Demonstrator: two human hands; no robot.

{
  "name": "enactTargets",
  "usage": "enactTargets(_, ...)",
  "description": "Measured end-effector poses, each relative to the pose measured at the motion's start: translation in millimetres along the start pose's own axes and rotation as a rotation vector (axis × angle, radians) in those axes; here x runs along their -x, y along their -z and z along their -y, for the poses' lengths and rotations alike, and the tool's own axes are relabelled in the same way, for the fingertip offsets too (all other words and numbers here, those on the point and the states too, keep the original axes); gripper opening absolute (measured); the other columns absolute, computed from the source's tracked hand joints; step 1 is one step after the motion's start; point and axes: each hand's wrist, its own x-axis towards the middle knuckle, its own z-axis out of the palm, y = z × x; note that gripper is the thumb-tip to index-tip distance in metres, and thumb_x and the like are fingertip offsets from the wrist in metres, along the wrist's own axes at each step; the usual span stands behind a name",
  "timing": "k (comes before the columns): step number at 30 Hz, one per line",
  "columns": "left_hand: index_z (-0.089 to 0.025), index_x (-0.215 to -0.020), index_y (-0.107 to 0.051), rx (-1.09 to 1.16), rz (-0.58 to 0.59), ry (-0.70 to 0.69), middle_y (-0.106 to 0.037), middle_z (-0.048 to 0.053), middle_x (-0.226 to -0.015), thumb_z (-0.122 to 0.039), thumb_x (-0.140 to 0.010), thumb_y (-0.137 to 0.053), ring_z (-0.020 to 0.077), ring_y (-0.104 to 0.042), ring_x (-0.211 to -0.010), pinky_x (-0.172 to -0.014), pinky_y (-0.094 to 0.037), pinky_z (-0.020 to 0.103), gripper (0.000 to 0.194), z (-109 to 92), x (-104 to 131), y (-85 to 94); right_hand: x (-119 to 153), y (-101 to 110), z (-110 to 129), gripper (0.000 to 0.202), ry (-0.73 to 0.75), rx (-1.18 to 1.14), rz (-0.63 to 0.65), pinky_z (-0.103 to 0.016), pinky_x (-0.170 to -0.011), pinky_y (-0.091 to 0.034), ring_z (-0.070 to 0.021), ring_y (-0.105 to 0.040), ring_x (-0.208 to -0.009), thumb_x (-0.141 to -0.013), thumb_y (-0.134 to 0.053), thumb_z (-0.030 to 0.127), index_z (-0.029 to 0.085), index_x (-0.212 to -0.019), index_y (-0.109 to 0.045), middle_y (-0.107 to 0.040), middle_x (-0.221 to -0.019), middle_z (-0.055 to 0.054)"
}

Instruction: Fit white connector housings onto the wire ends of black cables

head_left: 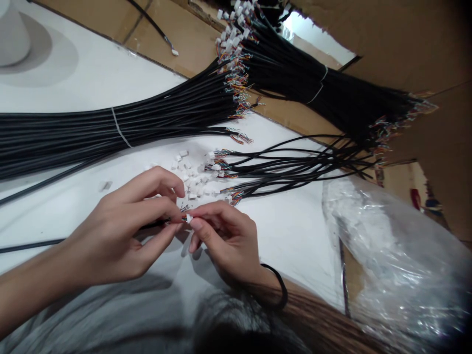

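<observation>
Black cable point(33, 245) comes in at the left edge of the table point(295, 231), appears to pass behind the left wrist, and ends in coloured wires point(183, 217) between the two hands. Above it lies a long cable bundle point(73, 128), bound with a pale tie point(120, 127), its stripped ends pointing right. The left hand point(125, 231) has thumb and forefinger pinched together on the wires, close to their tips; its upper fingers are curled and spread away from the work. That short grip looks right, since thin strands bend easily if held farther back. At the meeting point sits a small white connector point(189, 218), directly beside the left fingertips. Beyond the hands, a pile of loose connectors point(193, 182) is within easy reach. The right hand point(228, 241) clamps the connector between thumb and forefinger, its other fingers folded beneath. For good handling, keep the connector square to the wires, check the colour order, and press along the wire line rather than sideways. Farther right, a group of cables point(283, 167) with connectors near their left ends lies below a thicker tied bundle point(291, 69), and a clear plastic bag point(398, 255) slumps at the table's right edge.
</observation>
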Motion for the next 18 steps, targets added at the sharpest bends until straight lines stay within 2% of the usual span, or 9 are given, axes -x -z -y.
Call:
enactTargets(5,-0.019,-0.085,-0.060,0.004,0.033,-0.003,-0.054,0.004,-0.098,-0.005,-0.086,-0.058,0.0111,-0.058,-0.086,-0.071,-0.049,0.021,0.015,0.2,-0.8,0.6,0.7,-0.3,0.2,0.003,0.006,0.020,-0.001,-0.019,-0.044,-0.052,-0.0083,-0.062,-0.046,-0.085,-0.067,0.020,0.018,-0.086,-0.065,-0.065,-0.066,0.002)
enactTargets(18,-0.020,-0.088,-0.057,-0.023,0.046,-0.009,-0.055,0.002,-0.094,-0.003,-0.086,-0.056,0.0099,-0.059,-0.078,-0.062,-0.047,0.019,0.017,1.5,0.9,-1.5,-0.1,0.0,-1.6,0.004,-0.013,0.039,0.002,-0.020,-0.044,-0.052,-0.0093,-0.062,-0.045,-0.084,-0.067,0.020,0.018,-0.085,-0.064,-0.063,-0.062,0.003)
